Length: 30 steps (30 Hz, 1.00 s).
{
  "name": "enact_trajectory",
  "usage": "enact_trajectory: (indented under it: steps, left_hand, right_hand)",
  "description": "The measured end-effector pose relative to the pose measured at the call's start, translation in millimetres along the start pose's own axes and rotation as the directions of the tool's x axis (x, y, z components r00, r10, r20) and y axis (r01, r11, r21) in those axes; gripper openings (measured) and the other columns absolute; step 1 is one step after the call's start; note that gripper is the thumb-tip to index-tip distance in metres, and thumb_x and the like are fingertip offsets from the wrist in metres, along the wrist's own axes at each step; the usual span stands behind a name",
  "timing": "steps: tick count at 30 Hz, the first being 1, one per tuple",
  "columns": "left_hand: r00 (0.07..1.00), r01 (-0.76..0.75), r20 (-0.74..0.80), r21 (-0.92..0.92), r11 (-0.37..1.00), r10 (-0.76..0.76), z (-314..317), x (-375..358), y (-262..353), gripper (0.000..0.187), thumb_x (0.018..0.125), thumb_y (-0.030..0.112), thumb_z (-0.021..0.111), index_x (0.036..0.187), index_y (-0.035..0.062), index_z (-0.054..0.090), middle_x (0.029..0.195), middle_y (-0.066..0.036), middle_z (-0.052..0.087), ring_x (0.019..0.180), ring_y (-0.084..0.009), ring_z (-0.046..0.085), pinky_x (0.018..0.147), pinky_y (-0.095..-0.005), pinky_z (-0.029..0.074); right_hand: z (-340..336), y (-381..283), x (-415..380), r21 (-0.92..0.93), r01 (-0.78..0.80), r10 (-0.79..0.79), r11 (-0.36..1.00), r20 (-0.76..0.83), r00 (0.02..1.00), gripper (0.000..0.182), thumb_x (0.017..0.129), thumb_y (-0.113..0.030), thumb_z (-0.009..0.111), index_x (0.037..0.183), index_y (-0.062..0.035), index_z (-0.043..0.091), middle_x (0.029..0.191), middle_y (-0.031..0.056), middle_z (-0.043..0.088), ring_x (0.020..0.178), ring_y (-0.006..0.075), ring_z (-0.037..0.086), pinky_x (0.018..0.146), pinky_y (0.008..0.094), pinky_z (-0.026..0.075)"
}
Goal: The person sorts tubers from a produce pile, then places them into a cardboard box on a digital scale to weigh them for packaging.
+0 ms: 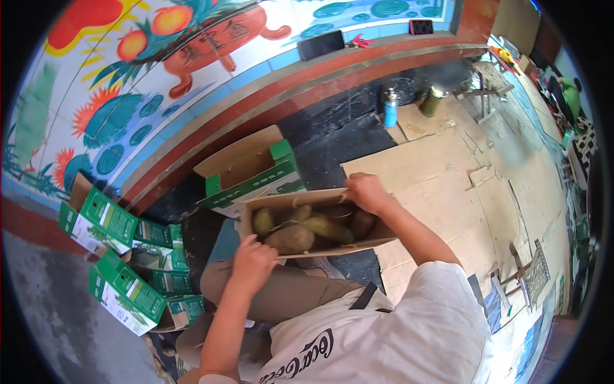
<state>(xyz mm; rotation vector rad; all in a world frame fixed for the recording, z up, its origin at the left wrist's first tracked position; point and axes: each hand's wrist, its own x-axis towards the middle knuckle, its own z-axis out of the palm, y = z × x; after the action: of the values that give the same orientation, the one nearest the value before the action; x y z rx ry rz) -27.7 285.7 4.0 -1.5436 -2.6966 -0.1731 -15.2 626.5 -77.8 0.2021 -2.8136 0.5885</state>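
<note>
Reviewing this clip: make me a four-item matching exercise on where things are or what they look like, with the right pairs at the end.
1. Left hand
2. Oblong produce
3. Bottle
4. Dark tablet-like device

A. On the ledge below the painted wall
B. At the near left corner of the held box
C. Light blue, standing upright
D. Inside the held box

Pairs: 1-B, 2-D, 3-C, 4-A

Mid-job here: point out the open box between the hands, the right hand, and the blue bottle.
Open box (314, 196): head view, far wall.
Right hand (368, 192): head view, back of the hand.
Blue bottle (391, 114): head view, middle of its body.
</note>
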Motion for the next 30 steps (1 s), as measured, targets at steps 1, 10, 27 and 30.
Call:
enact_trajectory:
  steps: [1, 10, 27, 30]
  left_hand:
    - [0.998, -0.059, -0.005, -0.027, 0.998, 0.059, 10.5, 17.3, 12.7, 0.014, 0.067, 0.018, 0.071, 0.069, 0.011, 0.059, 0.067, -0.006, 0.059, 0.073, -0.0238, 0.061, 0.092, -0.0435, 0.044]
    - [0.9, -0.434, -0.124, -0.334, 0.837, 0.418, 86.3, 126.1, 138.0, 0.009, 0.068, 0.015, 0.067, 0.072, 0.0106, 0.06, 0.071, -0.005, 0.061, 0.074, -0.0196, 0.062, 0.094, -0.0426, 0.043]
    - [0.434, 0.557, -0.336, -0.629, 0.542, -0.836, -38.3, -70.0, -48.7, 0.017, 0.086, 0.0, 0.055, 0.101, 0.0005, 0.063, 0.095, -0.009, 0.068, 0.089, -0.0166, 0.063, 0.087, -0.03, 0.046]
    - [0.281, 0.545, -0.41, -0.676, 0.496, -0.868, -39.1, -131.6, -59.6, 0.018, 0.091, 0.005, 0.053, 0.106, -0.001, 0.061, 0.093, -0.008, 0.068, 0.087, -0.0129, 0.062, 0.083, -0.0267, 0.046]
  right_hand:
    - [-15.0, 17.0, -17.5, -0.046, -0.046, 0.045, 0.998, -0.015, 0.999, 0.016, 0.074, -0.021, 0.067, 0.073, -0.0073, 0.059, 0.079, 0.0102, 0.06, 0.082, 0.0308, 0.061, 0.071, 0.042, 0.049]
    - [-150.5, 121.0, -186.8, -0.377, -0.453, 0.455, 0.808, -0.091, 0.886, 0.016, 0.071, -0.018, 0.07, 0.069, -0.0065, 0.059, 0.073, 0.0107, 0.057, 0.072, 0.0313, 0.059, 0.064, 0.0411, 0.048]
    - [-58.3, 130.5, -59.5, -0.168, -0.345, 0.357, 0.923, 0.049, 0.933, 0.022, 0.081, -0.006, 0.054, 0.102, -0.0077, 0.063, 0.097, 0.0149, 0.063, 0.09, 0.034, 0.061, 0.079, 0.043, 0.049]
    - [-15.9, 66.2, 27.9, 0.091, -0.076, 0.078, 0.993, -0.016, 0.997, 0.027, 0.08, -0.009, 0.061, 0.108, -0.0067, 0.061, 0.102, 0.0146, 0.062, 0.095, 0.0355, 0.059, 0.08, 0.043, 0.049]
